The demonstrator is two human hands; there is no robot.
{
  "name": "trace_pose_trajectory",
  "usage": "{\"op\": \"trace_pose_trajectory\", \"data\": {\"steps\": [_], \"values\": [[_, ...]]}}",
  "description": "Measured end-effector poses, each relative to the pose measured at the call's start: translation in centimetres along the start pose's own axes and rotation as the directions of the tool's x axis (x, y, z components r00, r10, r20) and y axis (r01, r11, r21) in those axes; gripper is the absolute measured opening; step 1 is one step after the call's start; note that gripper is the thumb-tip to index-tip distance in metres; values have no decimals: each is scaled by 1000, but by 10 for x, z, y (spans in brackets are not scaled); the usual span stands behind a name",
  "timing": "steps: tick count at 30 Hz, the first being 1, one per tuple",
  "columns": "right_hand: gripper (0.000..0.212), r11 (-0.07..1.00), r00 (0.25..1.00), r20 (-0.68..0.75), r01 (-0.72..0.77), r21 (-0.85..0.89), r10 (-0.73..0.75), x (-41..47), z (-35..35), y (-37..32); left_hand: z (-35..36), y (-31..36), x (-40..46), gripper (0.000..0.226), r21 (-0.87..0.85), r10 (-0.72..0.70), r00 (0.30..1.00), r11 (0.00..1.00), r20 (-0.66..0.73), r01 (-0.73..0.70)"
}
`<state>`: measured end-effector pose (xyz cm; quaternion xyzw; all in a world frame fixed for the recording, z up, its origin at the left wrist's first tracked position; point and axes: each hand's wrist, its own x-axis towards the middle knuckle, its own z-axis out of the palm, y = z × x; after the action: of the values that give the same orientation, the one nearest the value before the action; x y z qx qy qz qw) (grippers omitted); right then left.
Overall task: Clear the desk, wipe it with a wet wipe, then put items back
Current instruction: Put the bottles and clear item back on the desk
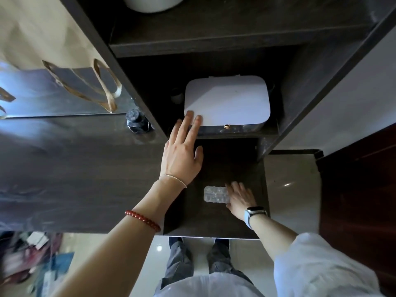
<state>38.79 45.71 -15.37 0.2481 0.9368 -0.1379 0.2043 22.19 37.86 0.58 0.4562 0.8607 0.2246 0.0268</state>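
White box: my left hand flat on corner, grip open, empty; slide it squarely. Right hand fingers straight, pressing blister pack onto bench.

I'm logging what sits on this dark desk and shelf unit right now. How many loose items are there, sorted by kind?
White lidded box: 1
Clear blister pack: 1
Dark glass bottle: 1
Paper bag with ribbon handles: 1
White round container on the top shelf, partly out of view: 1
Total: 5
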Motion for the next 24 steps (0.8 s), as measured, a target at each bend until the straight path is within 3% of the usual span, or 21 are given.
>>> {"op": "trace_pose_trajectory", "data": {"steps": [2, 4, 7, 9, 11, 13, 16, 17, 24], "values": [[62, 986, 996, -87, -14, 167, 29, -8, -11, -6, 0, 1, 0, 71, -27, -4, 1000, 1000, 13, 4], [49, 931, 935, -348, 67, 358, 66, -18, -35, -13, -1, 4, -1, 68, -32, -8, 1000, 999, 11, 8], [34, 818, 688, -705, 298, 492, 174, -35, -93, -14, -3, 12, 1, 63, -23, -32, 999, 999, -42, 31], [30, 784, 556, -807, 403, 472, 200, -43, -135, -14, -4, 20, 5, 60, -100, -84, 992, 992, -97, 75], [32, 817, 481, -846, 376, 437, 231, -38, -167, -10, -7, 26, 13, 65, -209, -166, 975, 969, -145, 134], [44, 834, 525, -786, 232, 501, 326, -26, -191, -9, -9, 30, 23, 77, -327, -292, 947, 915, -134, 236], [65, 725, 699, -519, 0, 689, 493, -9, -209, -10, -7, 30, 39, 94, -454, -465, 884, 780, 41, 431], [67, 700, 723, -467, -32, 714, 509, -5, -212, -11, -6, 28, 43, 94, -474, -475, 876, 756, 79, 452], [67, 607, 669, -475, 46, 794, 571, -15, -200, -14, -11, 35, 23, 84, -490, -458, 887, 762, 55, 424]]}}
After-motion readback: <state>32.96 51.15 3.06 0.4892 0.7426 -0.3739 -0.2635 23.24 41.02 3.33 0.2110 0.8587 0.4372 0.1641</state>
